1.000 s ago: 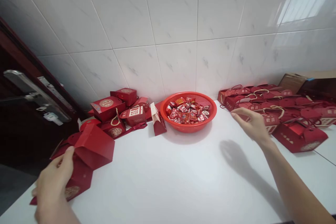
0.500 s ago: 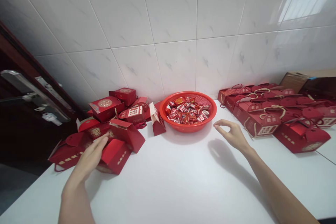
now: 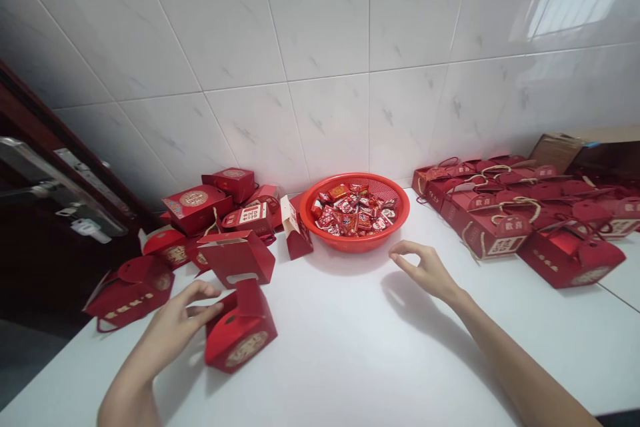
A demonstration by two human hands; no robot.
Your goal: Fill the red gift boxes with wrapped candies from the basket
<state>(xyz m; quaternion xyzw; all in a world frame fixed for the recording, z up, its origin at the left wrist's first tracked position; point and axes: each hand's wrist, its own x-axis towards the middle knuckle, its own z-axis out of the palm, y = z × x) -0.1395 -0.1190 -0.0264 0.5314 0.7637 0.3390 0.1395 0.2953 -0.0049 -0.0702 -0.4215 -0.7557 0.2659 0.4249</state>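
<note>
A red gift box (image 3: 241, 333) with a gold round emblem and its top flaps raised is tilted at the left front of the table. My left hand (image 3: 183, 317) grips its left flap between thumb and fingers. To the right, my right hand (image 3: 425, 270) hovers over the table, thumb and index fingertips brought together in a loop with nothing visible between them. Just beyond it stands a red plastic basket (image 3: 355, 245) holding many red-wrapped candies (image 3: 357, 210). Another open-topped red box (image 3: 237, 257) lies right behind the held one.
A loose pile of red boxes (image 3: 197, 207) fills the table's left back. Rows of red boxes with cord handles (image 3: 493, 220) stand on the right, before a brown cardboard box (image 3: 557, 153). A tiled wall (image 3: 330, 120) closes the back; a door handle (image 3: 45, 187) is at left.
My left hand has drawn the red box from the pile to the right and nearer me, turning it. My right hand has shifted slightly left and nearer me.
</note>
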